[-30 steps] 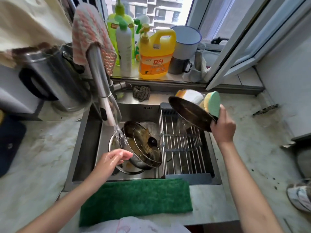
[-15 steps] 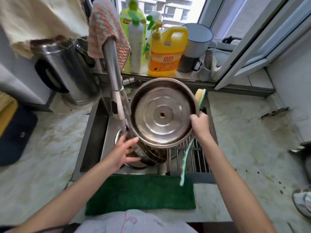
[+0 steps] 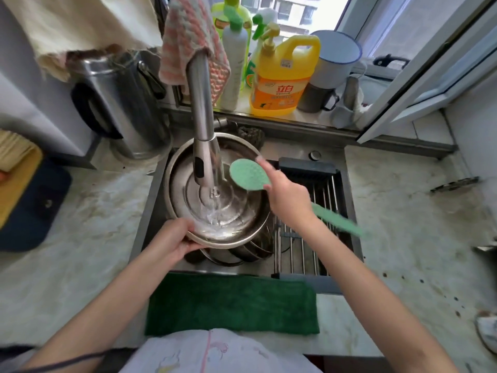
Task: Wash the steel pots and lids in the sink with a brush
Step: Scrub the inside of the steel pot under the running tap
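The biggest change is the steel lid (image 3: 185,189). Half a second ago it stood up on its edge in the middle of the frame, facing me, and the right hand held it together with the brush. Now it lies almost flat in the left half of the sink (image 3: 150,211), hollow side up, right under the tap (image 3: 203,117), and water is running into it. The left hand (image 3: 174,240) was free before. Now its grip is closed on the near rim of the lid, at the lower left. The right hand (image 3: 287,197) has let the lid go, and its grip is closed round the neck of the green brush (image 3: 248,175) only. The brush head sits over the right rim of the lid. I think this means the lid is wet and held, so scrubbing can start.

Now the room to move. The desk (image 3: 403,211) on the right is wide and bare. The rack (image 3: 317,238) fills the right half of the sink, and the long brush handle hangs over it. More pots (image 3: 242,254) lie under the lid, so it cannot go lower. The tap spout hangs close above the middle of the lid, so I think the brush has to work round it. The lid's far rim is near the back wall of the sink. A green cloth (image 3: 231,302) covers the front edge.
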{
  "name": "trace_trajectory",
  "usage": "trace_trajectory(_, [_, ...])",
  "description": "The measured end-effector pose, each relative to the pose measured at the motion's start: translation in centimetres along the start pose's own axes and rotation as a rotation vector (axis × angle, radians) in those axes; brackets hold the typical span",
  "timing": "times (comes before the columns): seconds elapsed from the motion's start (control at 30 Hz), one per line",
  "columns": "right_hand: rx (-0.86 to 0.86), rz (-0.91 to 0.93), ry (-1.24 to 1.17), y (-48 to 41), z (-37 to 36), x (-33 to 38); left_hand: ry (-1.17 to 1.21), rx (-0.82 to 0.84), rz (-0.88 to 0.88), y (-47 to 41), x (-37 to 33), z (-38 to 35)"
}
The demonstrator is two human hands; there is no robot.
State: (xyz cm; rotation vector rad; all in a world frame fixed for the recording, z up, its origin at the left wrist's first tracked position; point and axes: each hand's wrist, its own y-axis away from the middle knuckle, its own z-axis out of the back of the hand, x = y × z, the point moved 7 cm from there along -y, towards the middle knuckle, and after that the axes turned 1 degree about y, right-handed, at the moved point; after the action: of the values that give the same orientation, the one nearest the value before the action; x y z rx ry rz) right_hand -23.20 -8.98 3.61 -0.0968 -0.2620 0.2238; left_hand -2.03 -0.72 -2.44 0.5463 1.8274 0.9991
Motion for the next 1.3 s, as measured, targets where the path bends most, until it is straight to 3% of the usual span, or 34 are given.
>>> trace_trajectory(0.07, [0.054, 0.061, 0.299, -0.1, -0.9, 1.4, -0.037, -0.037, -0.102, -0.2, -1.0, 0.4])
trace_trajectory(0.17, [0.350, -0.065, 0.294, 0.2, -2.6, 2.5, -0.056, -0.108, -0.330, -0.2, -3.0, 1.2])
trace_trajectory(0.27, [0.551, -0.041, -0.141, 1.6, -4.6, 6.9, -0.049, -0.122, -0.441, -0.3, -3.5, 0.7])
trace_trajectory(0.33, [0.626, -0.095, -0.539, 2.4, -5.5, 9.0, -0.016, -0.156, -0.399, -1.0, -3.1, 0.7])
trace_trajectory(0.37, [0.639, -0.140, -0.616, 2.4, -5.9, 8.7, 0.027, -0.162, -0.363, -1.4, -3.0, 1.0])
trace_trajectory(0.4, [0.637, -0.158, -0.564, 2.2, -5.9, 7.9, 0.069, -0.158, -0.341, -1.8, -2.9, 1.3])
trace_trajectory(0.53, [0.366, -0.056, 0.240, -0.4, -3.9, 3.3, 0.049, -0.115, -0.345, -1.5, -3.1, 1.9])
trace_trajectory(0.6, [0.346, -0.077, 0.263, -0.4, -3.9, 3.0, 0.030, -0.098, -0.354, -1.0, -3.1, 1.5])
trace_trajectory(0.67, [0.442, -0.116, -0.005, 0.5, -4.8, 4.3, 0.026, -0.096, -0.371, -0.5, -3.4, 0.8])
trace_trajectory(0.77, [0.654, -0.232, -0.594, 2.8, -6.9, 7.2, -0.017, -0.138, -0.388, 0.0, -3.8, 0.1])
trace_trajectory(0.83, [0.700, -0.271, -0.679, 2.6, -7.4, 6.8, 0.005, -0.144, -0.374, 0.3, -3.9, 0.2])
trace_trajectory(0.87, [0.709, -0.260, -0.604, 1.9, -7.4, 5.8, 0.017, -0.135, -0.370, 0.5, -4.0, 0.3])
trace_trajectory(0.93, [0.655, -0.213, -0.324, 0.1, -6.7, 3.3, -0.023, -0.120, -0.359, 0.9, -4.5, 1.0])
trace_trajectory(1.0, [0.483, -0.127, -0.029, -2.6, -5.0, 1.6, -0.092, -0.092, -0.317, 1.3, -4.5, 1.5])
trace_trajectory(1.13, [-0.249, 0.396, 0.363, -7.0, 0.3, 5.1, -0.201, -0.067, -0.239, 1.9, -4.5, 1.8])
trace_trajectory(1.17, [-0.349, 0.482, 0.400, -7.3, 0.9, 6.1, -0.203, -0.056, -0.234, 2.0, -4.5, 1.8])
trace_trajectory(1.23, [-0.415, 0.544, 0.433, -8.0, 1.4, 7.1, -0.157, -0.033, -0.221, 2.2, -4.8, 2.0])
trace_trajectory(1.3, [-0.243, 0.465, 0.454, -8.1, 1.2, 7.0, -0.066, -0.025, -0.193, 2.1, -5.3, 2.6])
